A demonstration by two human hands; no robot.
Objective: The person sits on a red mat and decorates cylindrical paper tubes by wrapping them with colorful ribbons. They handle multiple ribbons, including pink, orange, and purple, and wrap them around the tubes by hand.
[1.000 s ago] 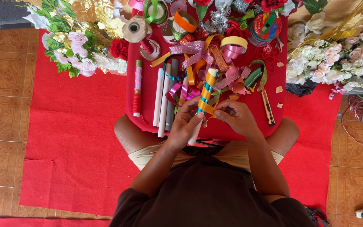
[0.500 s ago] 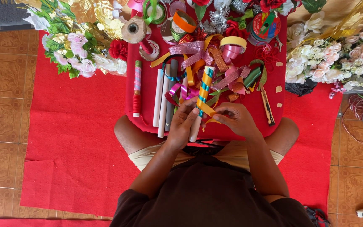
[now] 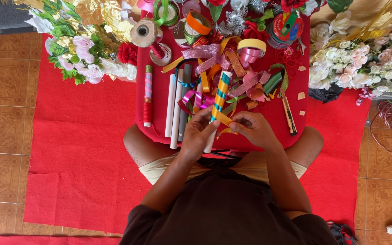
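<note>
From the head view, I saw the left hand (image 3: 199, 131) closed around the lower part of a white tube (image 3: 217, 109), which tilted up toward one o'clock and already carried alternating yellow and teal ribbon bands over its upper half. The right hand (image 3: 252, 129) pinched the free end of the yellow ribbon (image 3: 223, 119) just at three o'clock of the tube, fingertips narrowed on the strip, so both grips were holding something. The tube sat over the near edge of a red tray (image 3: 157, 97) resting across the person's knees.

At nine o'clock of the hands lay three plain white tubes (image 3: 174, 106) side by side, and further that way a finished stick (image 3: 147, 95) wrapped in pink and red (upright along the tray). Toward twelve o'clock lay a heap of loose ribbon scraps (image 3: 246, 81) and a pink glitter bow (image 3: 207, 54). A cutter knife (image 3: 289, 115) lay at two o'clock of the right hand. Artificial flowers (image 3: 85, 50) bordered the tray on both sides.

To wrap well here, I judged the ribbon had to stay taut and keep the same slant, with the left hand turning the tube steadily so the bands stayed evenly spaced.
</note>
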